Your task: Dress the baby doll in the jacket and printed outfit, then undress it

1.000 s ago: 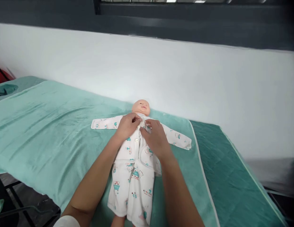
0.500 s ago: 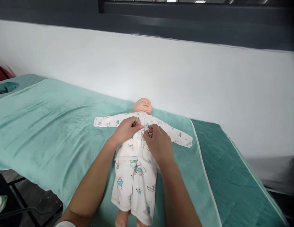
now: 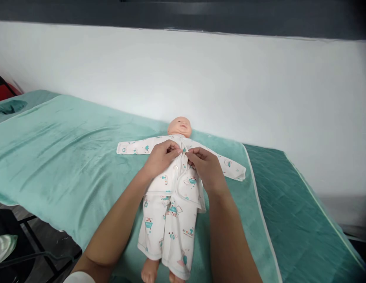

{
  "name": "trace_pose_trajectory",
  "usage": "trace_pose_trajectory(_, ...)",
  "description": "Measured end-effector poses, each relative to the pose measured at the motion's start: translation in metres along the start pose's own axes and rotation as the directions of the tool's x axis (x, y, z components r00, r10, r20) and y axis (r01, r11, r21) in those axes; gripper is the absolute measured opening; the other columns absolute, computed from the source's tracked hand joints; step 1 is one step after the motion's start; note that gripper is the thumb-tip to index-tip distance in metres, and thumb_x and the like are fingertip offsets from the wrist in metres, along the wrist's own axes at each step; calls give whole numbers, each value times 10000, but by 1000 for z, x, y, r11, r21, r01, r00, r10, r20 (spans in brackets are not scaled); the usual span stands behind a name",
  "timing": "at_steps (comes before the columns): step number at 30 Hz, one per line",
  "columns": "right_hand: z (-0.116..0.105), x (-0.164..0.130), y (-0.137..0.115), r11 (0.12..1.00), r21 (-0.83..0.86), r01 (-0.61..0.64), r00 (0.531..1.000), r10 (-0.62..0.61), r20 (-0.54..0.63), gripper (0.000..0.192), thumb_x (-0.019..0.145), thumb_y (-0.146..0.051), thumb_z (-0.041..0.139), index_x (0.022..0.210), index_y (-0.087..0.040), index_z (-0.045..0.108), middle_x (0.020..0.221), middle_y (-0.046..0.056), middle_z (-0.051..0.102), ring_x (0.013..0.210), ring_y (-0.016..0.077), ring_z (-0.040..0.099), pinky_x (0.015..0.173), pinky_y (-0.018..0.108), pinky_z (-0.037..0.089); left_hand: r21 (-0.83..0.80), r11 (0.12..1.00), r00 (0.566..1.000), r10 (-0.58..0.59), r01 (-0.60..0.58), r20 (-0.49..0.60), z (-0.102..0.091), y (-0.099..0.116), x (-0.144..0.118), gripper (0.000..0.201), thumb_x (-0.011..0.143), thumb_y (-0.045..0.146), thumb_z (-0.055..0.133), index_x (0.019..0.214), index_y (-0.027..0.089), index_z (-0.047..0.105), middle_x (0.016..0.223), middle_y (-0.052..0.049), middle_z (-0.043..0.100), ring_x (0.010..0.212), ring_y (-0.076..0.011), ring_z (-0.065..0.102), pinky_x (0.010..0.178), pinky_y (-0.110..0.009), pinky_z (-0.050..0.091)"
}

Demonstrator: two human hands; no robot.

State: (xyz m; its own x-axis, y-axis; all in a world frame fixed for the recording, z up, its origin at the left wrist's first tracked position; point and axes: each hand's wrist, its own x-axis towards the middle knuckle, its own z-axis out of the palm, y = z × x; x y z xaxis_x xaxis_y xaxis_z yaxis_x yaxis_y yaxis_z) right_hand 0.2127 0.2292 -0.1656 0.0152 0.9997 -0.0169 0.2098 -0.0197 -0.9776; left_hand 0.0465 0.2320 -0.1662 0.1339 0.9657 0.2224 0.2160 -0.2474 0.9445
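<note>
The left hand (image 3: 164, 158) and right hand (image 3: 206, 166) each pinch the shirt (image 3: 188, 185); the doll (image 3: 179, 126) lies face-up, head at twelve o'clock, maybe for easy reach.

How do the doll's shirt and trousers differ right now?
The left hand and right hand pinch the front of the shirt; neither touches the trousers. The shirt's sleeves stretch out sideways; the trousers' legs run toward the feet. Both are white with coloured prints.
</note>
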Motion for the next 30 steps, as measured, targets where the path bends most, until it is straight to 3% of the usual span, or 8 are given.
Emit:
trace_pose_trajectory(4, 5, -1, 2, 995, 97, 35, 999, -34, -12, 168, 748, -360, 686, 769, -193, 673, 608, -40, 552, 555, 99, 445, 524, 236, 333, -22, 999, 998, -28, 29, 54, -7, 1, -1, 198, 884, 369, 566, 883, 179, 622, 787, 6, 585, 695, -115, 485, 666, -251, 383)
trace_pose_trajectory(11, 13, -4, 5, 994, 81, 72, 995, -66, -81, 235, 750, -388, 696, 865, -184, 717, 705, -17, 632, 608, 112, 513, 577, 242, 401, -63, 998, 997, -26, 30, 67, -7, 0, -2, 214, 878, 376, 584, 883, 171, 644, 803, 1, 606, 696, -109, 481, 654, -249, 370)
trace_pose_trajectory(17, 10, -5, 3, 994, 85, 71, 997, -71, -4, 257, 743, -390, 725, 905, -189, 720, 793, 7, 683, 707, 132, 601, 641, 248, 460, -101, 993, 997, -50, 56, 60, -6, -2, -1, 234, 841, 394, 637, 816, 161, 631, 763, 0, 612, 645, -98, 467, 615, -248, 360)
trace_pose_trajectory(24, 15, -9, -2, 994, -59, 89, 996, -88, 27, 254, 739, -343, 713, 944, -202, 667, 788, 16, 701, 690, 152, 630, 626, 268, 478, -149, 987, 996, -56, 66, 65, -6, -4, -1, 228, 830, 392, 662, 822, 171, 608, 799, -18, 642, 726, -120, 547, 651, -251, 403)
trace_pose_trajectory(30, 19, -15, -7, 970, -206, 128, 992, -126, 25, 209, 777, -312, 640, 973, -238, 644, 742, -10, 692, 668, 163, 631, 616, 279, 471, -95, 994, 997, -44, 49, 57, -5, -1, -2, 254, 835, 417, 664, 914, 179, 622, 816, -9, 643, 743, -118, 569, 677, -250, 426)
